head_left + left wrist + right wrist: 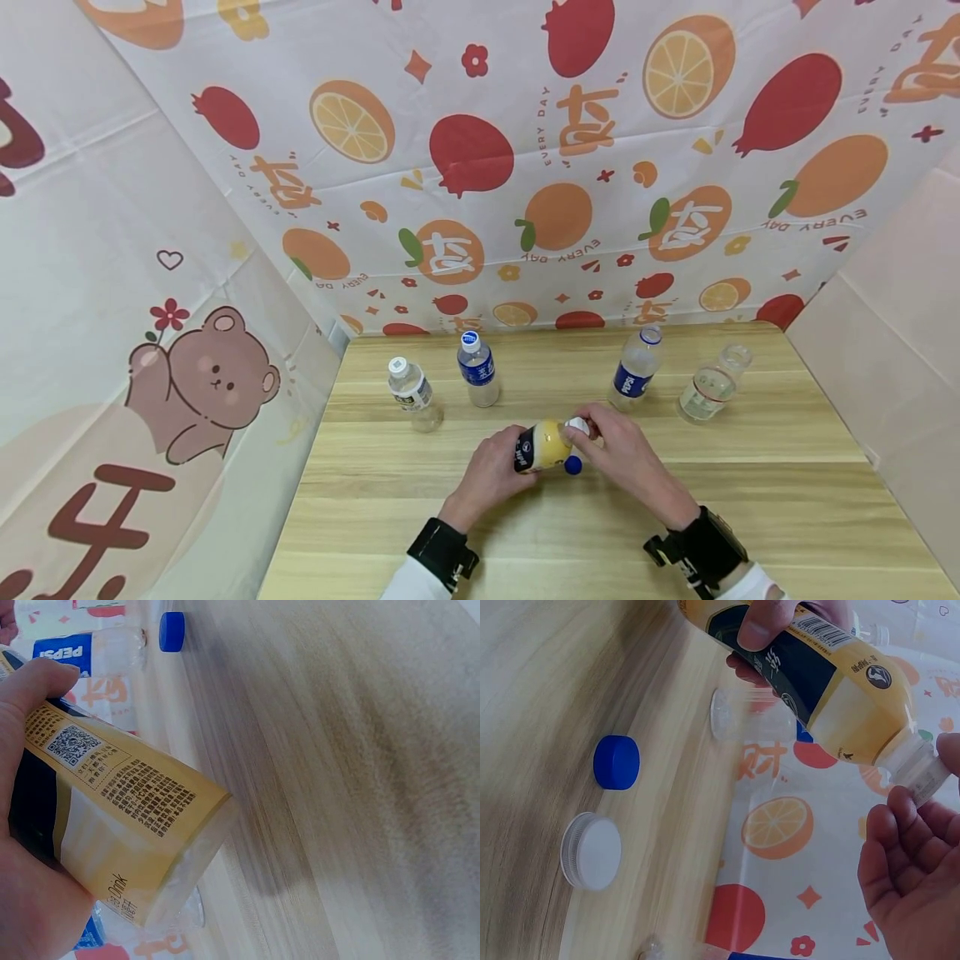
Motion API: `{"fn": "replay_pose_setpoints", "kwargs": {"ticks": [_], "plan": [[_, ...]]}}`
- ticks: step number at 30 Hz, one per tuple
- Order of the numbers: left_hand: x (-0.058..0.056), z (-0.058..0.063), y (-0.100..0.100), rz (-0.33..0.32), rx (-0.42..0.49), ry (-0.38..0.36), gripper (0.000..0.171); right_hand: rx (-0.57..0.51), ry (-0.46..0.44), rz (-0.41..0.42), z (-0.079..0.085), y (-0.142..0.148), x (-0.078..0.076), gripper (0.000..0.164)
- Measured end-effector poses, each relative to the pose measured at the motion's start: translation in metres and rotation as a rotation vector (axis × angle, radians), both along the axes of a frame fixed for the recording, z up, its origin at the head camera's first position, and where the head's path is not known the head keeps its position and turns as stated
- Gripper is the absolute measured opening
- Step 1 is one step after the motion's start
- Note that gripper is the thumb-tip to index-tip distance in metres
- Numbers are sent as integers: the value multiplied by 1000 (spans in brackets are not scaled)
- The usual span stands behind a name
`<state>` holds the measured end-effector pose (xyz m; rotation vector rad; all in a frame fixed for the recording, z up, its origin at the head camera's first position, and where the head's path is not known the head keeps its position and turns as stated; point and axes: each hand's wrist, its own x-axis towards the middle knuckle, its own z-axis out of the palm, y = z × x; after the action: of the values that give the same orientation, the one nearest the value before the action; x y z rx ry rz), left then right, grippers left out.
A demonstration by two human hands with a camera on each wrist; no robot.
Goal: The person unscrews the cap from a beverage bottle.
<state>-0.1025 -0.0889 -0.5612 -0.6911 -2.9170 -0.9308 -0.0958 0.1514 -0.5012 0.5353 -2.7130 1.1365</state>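
My left hand point(491, 471) grips a yellow drink bottle point(551, 446) around its dark-and-yellow label. The bottle is tilted, its neck toward my right hand point(618, 450). In the right wrist view, the right thumb and fingers pinch the whitish cap point(922, 778) at the bottle's mouth. Whether the cap is loose on the neck, I cannot tell. Below the bottle, a blue cap point(616, 762) lies on the table. Beside it is a wider white cap point(592, 851), which I cannot make out in the head view.
Two capped clear bottles stand at the back left, one white-capped point(412, 396), one blue-capped point(477, 371). Toward the right stand an uncapped Pepsi bottle point(636, 371) and an open glass jar point(708, 390). A patterned curtain point(480, 167) hangs behind the wooden table point(390, 517).
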Motion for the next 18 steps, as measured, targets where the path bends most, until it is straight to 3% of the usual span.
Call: {"fn": "replay_pose_setpoints", "kwargs": {"ticks": [5, 8, 14, 18], "plan": [[0, 0, -1, 3, 18, -12, 61, 3, 117, 89, -3, 2, 0, 21], [0, 0, -1, 3, 20, -11, 62, -6, 141, 123, -3, 4, 0, 24], [0, -2, -2, -2, 20, -12, 61, 16, 15, 46, -1, 4, 2, 43], [1, -3, -1, -7, 23, -5, 61, 26, -48, -11, 0, 3, 1, 35]]}}
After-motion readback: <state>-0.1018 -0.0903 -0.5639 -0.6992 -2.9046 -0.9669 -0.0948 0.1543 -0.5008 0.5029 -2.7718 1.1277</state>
